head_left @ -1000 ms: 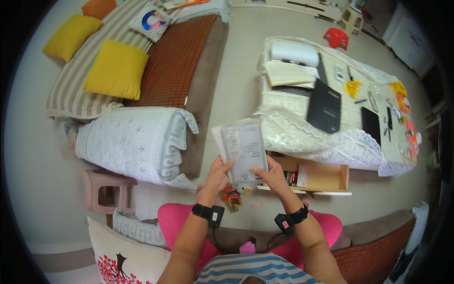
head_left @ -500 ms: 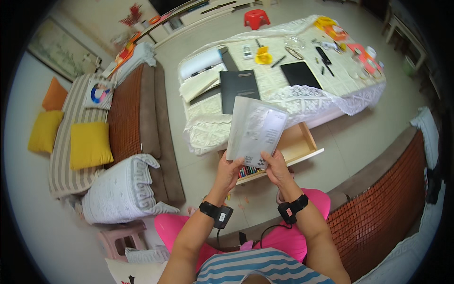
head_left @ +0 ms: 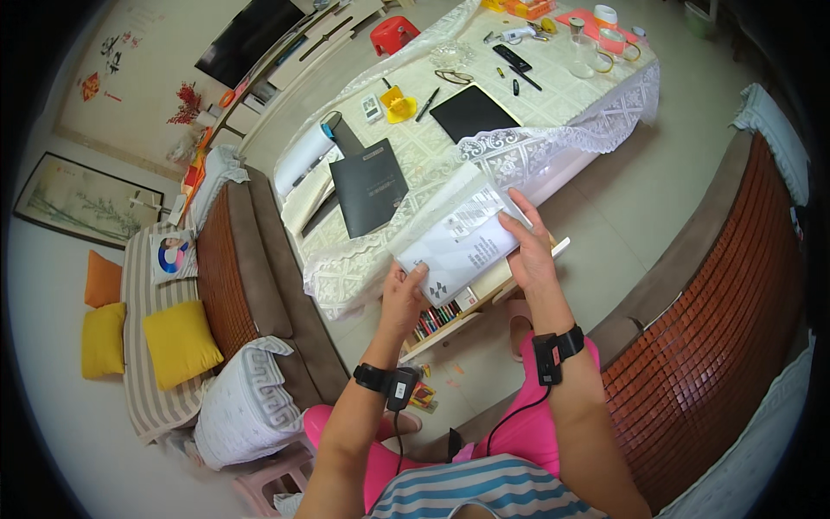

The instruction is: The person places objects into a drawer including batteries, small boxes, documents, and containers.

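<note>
A white printed booklet or packet (head_left: 462, 238), with a paler, semi-clear cover along its far side, is held tilted between both hands. My left hand (head_left: 404, 298) pinches its lower left corner, thumb on top. My right hand (head_left: 530, 246) grips the right edge, its thumb on the printed face and the fingers behind. Beneath it a wooden drawer (head_left: 458, 332) stands pulled out of the table, with a row of coloured pens or sticks (head_left: 438, 320) inside; the booklet hides part of the drawer. Just beyond the booklet lies a dark grey folder (head_left: 369, 186) on the table.
The lace-covered table (head_left: 346, 268) bears a black tablet (head_left: 474, 112), a pen (head_left: 426, 104), eyeglasses (head_left: 454, 77), a yellow object (head_left: 398, 105) and glass mugs (head_left: 584, 59). A sofa with yellow cushions (head_left: 181, 343) stands left, another sofa (head_left: 692, 372) right. A red stool (head_left: 393, 36) is behind.
The booklet has turned clockwise and tilted over to lie more sideways. My right hand has shifted from its lower edge up along the right edge. The whole view has swung right.
</note>
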Demonstrator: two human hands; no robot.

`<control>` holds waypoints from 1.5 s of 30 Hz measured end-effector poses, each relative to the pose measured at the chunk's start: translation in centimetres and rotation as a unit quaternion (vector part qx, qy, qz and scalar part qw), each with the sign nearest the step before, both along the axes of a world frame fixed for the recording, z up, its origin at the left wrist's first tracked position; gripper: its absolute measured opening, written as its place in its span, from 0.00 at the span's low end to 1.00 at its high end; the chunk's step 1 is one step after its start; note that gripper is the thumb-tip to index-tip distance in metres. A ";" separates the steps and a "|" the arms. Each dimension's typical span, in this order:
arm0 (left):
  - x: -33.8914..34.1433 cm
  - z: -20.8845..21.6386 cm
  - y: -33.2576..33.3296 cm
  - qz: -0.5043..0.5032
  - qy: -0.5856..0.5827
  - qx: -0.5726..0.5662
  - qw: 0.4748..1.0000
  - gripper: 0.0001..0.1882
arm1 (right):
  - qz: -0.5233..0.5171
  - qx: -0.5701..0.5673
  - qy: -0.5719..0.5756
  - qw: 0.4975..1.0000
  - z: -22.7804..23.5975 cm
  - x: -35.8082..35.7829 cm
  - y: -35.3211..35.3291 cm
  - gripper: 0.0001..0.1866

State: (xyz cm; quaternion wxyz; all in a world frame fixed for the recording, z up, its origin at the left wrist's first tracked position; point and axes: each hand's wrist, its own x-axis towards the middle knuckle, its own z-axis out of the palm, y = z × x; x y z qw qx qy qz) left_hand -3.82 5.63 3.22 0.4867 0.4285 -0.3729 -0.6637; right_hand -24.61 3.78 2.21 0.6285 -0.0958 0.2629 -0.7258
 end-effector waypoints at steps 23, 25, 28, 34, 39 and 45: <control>-4.2 -22.1 -5.4 -0.008 0.151 0.387 0.910 0.17 | -0.126 0.252 -0.036 0.959 -7.4 -2.4 -3.8 0.21; -3.6 -25.0 -6.3 -0.010 0.128 0.392 0.911 0.17 | -0.151 0.251 -0.004 0.956 -7.4 -2.2 -4.7 0.20; -2.5 -29.7 -7.2 0.001 0.133 0.428 0.894 0.18 | -0.184 0.262 0.040 0.947 -7.7 -1.8 -6.2 0.19; -3.6 -33.3 -8.1 -0.020 0.044 0.375 0.926 0.25 | -0.186 0.263 0.060 0.945 -8.3 -0.6 -6.8 0.16; -2.7 -36.6 -8.4 -0.022 -0.090 0.292 0.952 0.33 | -0.115 0.274 0.060 0.953 -8.8 2.8 -7.0 0.15; -6.9 -29.0 -9.0 -0.035 -0.162 0.233 0.958 0.31 | -0.054 0.285 0.125 0.949 -9.8 4.8 -6.1 0.18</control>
